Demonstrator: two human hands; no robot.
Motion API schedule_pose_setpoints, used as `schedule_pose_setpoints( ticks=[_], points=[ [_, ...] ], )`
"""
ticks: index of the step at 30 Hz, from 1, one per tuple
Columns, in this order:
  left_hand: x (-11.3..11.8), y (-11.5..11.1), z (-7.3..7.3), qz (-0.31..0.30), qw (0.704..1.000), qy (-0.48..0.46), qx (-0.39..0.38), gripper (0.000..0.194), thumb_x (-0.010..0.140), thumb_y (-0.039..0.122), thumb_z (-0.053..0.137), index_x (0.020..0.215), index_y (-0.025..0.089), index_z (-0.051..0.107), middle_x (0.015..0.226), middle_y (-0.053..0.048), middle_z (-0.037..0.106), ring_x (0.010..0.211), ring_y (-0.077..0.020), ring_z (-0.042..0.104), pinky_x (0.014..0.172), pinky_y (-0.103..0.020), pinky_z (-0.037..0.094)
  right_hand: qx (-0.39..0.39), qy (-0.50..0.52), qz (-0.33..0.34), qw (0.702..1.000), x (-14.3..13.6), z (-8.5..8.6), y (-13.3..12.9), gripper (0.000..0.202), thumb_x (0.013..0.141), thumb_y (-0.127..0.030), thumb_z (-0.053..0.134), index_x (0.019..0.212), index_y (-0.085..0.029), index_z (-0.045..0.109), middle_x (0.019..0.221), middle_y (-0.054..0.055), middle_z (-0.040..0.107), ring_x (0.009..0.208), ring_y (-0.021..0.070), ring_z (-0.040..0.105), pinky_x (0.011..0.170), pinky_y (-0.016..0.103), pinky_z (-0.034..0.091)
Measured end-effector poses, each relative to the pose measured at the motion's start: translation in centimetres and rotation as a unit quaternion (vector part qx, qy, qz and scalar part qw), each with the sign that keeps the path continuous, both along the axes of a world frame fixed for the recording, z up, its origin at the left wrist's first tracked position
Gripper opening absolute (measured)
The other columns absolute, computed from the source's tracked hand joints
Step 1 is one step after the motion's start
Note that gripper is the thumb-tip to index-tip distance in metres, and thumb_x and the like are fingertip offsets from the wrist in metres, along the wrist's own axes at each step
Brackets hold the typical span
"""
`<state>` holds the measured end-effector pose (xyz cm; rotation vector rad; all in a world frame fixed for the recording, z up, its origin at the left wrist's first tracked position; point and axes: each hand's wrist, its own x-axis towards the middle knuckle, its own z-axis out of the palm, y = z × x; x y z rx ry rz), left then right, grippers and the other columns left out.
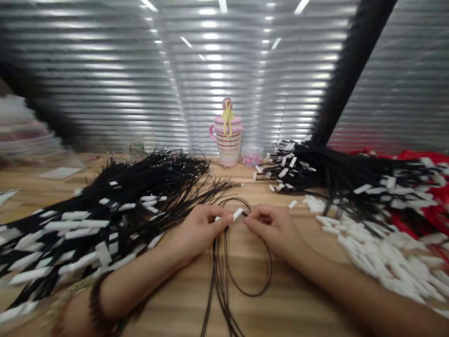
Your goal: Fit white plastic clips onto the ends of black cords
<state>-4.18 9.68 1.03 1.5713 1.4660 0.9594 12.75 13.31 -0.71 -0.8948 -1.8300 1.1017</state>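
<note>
My left hand (199, 229) pinches a small white tag (237, 214) together with a few black cords (224, 276) that trail down toward me. My right hand (271, 227) meets it from the right, fingertips closed on a thin black cord loop (261, 285) that curves over the wooden table (298, 304). Both hands sit close together at the table's middle.
A big heap of black cords with white tags (105, 220) lies at the left. Another black bundle (336, 171) lies at the right, with loose white tags (379, 252) over red cloth (428, 206). A pink striped lidded cup (228, 140) stands at the back against a corrugated metal wall.
</note>
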Motion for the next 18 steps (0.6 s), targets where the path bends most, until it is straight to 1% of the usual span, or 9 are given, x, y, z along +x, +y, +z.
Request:
schedule_pose_setpoints(
  ticks=[2,4,6,9,11,13,15,16,18],
  points=[
    [0.0,0.0,0.0,0.005,1.0,0.023,-0.006,0.029,0.073,0.038,0.052,0.075,0.011,0.064,0.066,-0.001,0.055,0.061,-0.0107,0.041,0.055,-0.019,0.029,-0.008,-0.016,-0.002,1.0,-0.1,0.0,-0.1,0.015,0.069,-0.02,0.055,0.057,-0.012,0.054,0.053,-0.001,0.047,0.051,0.0081,0.04,0.047,0.018,0.03],
    [0.0,0.1,0.1,-0.027,0.998,0.036,-0.036,0.03,0.074,0.038,0.051,0.073,0.012,0.065,0.062,0.0,0.055,0.06,-0.0115,0.043,0.055,-0.019,0.03,-0.04,-0.032,-0.02,0.999,-0.3,-0.1,-0.1,0.014,0.069,-0.019,0.054,0.057,-0.012,0.053,0.05,-0.002,0.044,0.049,0.0077,0.038,0.044,0.018,0.027],
    [0.0,0.2,0.3,-0.03,0.999,0.039,-0.009,0.029,0.074,0.037,0.051,0.07,0.012,0.064,0.067,-0.001,0.058,0.065,-0.0128,0.046,0.06,-0.02,0.033,-0.019,-0.025,-0.027,0.999,-0.4,-0.2,0.0,0.015,0.069,-0.02,0.054,0.057,-0.012,0.053,0.052,-0.002,0.045,0.05,0.0081,0.039,0.046,0.018,0.028],
    [0.0,0.3,0.3,-0.007,0.999,0.031,0.003,0.031,0.074,0.038,0.049,0.072,0.011,0.065,0.073,-0.004,0.061,0.071,-0.0156,0.049,0.065,-0.022,0.035,0.006,-0.023,-0.021,1.0,-0.6,-0.4,0.0,0.016,0.07,-0.021,0.053,0.056,-0.012,0.052,0.052,-0.001,0.046,0.051,0.0083,0.04,0.047,0.018,0.029],
    [0.0,0.3,0.1,-0.004,0.999,0.041,-0.013,0.034,0.074,0.041,0.048,0.076,0.011,0.065,0.073,-0.005,0.061,0.07,-0.0164,0.05,0.064,-0.023,0.036,0.0,-0.02,-0.038,0.999,-0.9,-0.9,-0.1,0.015,0.07,-0.021,0.052,0.059,-0.012,0.052,0.054,-0.001,0.047,0.052,0.0084,0.041,0.047,0.018,0.029],
    [-0.2,0.4,-0.3,0.007,0.998,0.055,-0.008,0.038,0.073,0.044,0.048,0.078,0.011,0.065,0.074,-0.006,0.062,0.07,-0.0175,0.05,0.064,-0.025,0.037,0.01,-0.026,-0.057,0.998,-1.4,-1.5,-0.1,0.016,0.071,-0.023,0.051,0.06,-0.012,0.053,0.055,0.0,0.049,0.052,0.0087,0.042,0.047,0.018,0.03],
    [-0.6,0.7,-0.9,0.049,0.998,0.036,0.013,0.039,0.069,0.048,0.053,0.08,0.012,0.065,0.081,-0.007,0.062,0.079,-0.0197,0.052,0.072,-0.026,0.038,0.02,-0.034,-0.068,0.997,-1.8,-1.7,0.1,0.017,0.07,-0.025,0.052,0.058,-0.012,0.05,0.05,0.0,0.046,0.047,0.008,0.04,0.044,0.019,0.027],
    [-0.8,0.8,-1.2,0.038,0.999,0.025,0.008,0.041,0.068,0.049,0.053,0.08,0.012,0.065,0.082,-0.008,0.063,0.08,-0.0204,0.053,0.073,-0.027,0.039,0.022,-0.031,-0.075,0.996,-1.9,-1.4,0.3,0.016,0.067,-0.024,0.054,0.057,-0.013,0.048,0.048,-0.001,0.045,0.044,0.0079,0.039,0.042,0.019,0.026],
    [-1.4,1.2,-1.7,-0.005,1.0,0.017,-0.006,0.045,0.068,0.055,0.051,0.077,0.013,0.066,0.076,-0.007,0.063,0.074,-0.0201,0.053,0.068,-0.027,0.04,0.045,0.007,-0.101,0.994,-1.4,0.3,0.6,0.013,0.063,-0.023,0.059,0.063,-0.015,0.05,0.051,-0.001,0.046,0.045,0.0092,0.042,0.041,0.019,0.029]
  ],
)
